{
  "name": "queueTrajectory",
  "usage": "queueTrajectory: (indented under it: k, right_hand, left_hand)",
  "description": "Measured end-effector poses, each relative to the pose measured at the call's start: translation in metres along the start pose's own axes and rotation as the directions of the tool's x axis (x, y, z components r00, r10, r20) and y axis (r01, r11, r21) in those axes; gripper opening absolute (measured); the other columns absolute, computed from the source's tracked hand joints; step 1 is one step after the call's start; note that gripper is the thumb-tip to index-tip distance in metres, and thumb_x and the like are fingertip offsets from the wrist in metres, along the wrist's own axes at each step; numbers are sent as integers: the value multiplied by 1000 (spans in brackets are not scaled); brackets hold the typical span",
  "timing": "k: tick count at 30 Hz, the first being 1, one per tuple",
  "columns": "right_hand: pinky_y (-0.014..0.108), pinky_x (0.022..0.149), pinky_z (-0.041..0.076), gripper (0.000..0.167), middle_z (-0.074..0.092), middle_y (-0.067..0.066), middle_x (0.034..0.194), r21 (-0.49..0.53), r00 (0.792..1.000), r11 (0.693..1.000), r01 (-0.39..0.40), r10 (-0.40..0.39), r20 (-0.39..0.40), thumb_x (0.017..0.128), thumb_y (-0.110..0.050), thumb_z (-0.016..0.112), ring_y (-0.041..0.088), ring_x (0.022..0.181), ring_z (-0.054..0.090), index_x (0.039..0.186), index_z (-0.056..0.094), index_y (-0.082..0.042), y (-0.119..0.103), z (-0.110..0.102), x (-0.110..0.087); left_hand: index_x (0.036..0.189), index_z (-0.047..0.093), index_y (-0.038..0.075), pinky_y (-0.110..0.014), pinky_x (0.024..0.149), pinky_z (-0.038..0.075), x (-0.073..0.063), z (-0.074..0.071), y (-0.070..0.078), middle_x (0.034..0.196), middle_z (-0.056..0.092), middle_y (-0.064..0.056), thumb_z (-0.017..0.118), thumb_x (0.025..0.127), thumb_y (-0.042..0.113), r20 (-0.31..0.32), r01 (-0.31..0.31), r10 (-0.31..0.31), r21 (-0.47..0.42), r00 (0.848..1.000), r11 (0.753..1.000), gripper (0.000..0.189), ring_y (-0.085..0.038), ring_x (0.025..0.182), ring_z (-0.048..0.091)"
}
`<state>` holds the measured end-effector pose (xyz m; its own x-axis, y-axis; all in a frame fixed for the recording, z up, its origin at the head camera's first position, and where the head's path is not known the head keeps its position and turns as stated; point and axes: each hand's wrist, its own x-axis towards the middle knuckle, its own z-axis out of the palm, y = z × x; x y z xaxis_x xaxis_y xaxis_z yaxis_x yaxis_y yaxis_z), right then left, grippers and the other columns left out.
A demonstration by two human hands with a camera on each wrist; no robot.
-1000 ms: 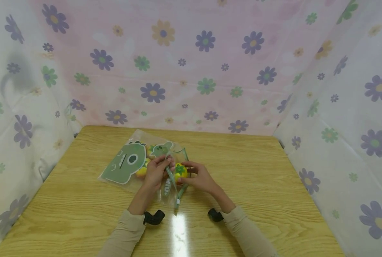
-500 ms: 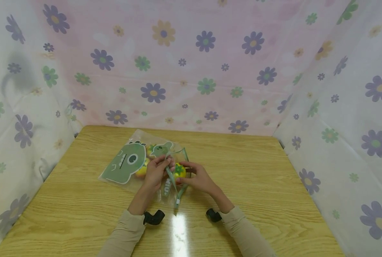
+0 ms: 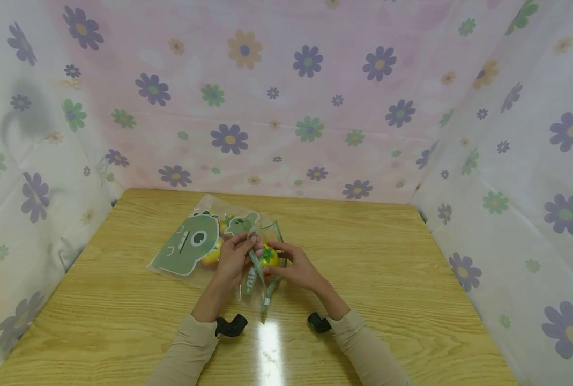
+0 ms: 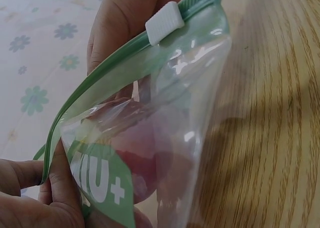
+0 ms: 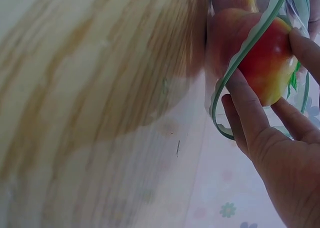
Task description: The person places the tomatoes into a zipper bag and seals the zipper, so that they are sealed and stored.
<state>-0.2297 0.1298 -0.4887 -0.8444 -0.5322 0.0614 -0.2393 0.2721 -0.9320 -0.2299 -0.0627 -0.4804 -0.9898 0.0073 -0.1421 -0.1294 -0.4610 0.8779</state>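
Note:
A clear zip bag (image 3: 238, 292) printed with a green one-eyed monster lies on the table, its mouth toward the right. My left hand (image 3: 233, 257) pinches the green zip edge (image 4: 95, 80) near the middle of the mouth. At the mouth, my right hand (image 3: 298, 264) grips a red-and-yellow fruit (image 3: 269, 255) with a green star-shaped leaf cap between thumb and fingers. In the right wrist view this fruit (image 5: 267, 57) is partly inside the bag, behind the green zip rim. More similar fruit (image 3: 211, 257) shows through the plastic, partly covered by the print.
The white zip slider (image 4: 165, 22) sits near one end of the zip. A wooden table (image 3: 373, 257) carries the bag, with flowered cloth (image 3: 276, 123) hanging behind and at both sides. Black wrist devices (image 3: 231, 326) are at both cuffs.
My right hand has moved slightly left with the fruit, bringing it a little further into the bag's mouth. My left hand has stayed in place on the zip edge.

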Motion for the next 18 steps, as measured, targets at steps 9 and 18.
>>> queueTrajectory:
  k: [9,18]
  right_hand:
    - [56,107,52,67,41,20,157,-25,1000,1000,3,-3,-5,94,-12,74,45,136,48,152,43,2,-2,1,0]
    - [55,106,52,67,39,20,159,-4,999,1000,-10,11,46,97,-11,70,45,138,45,154,37,4,-7,-1,-2]
  left_hand:
    - [121,56,-10,-19,70,63,-1,1,2,84,72,2,57,102,-2,-21,6,-6,8,1000,1000,20,-6,73,71]
    - [122,54,-10,-20,70,63,-2,0,3,84,72,2,56,102,-3,-18,8,-7,4,1000,1000,21,-6,73,71]
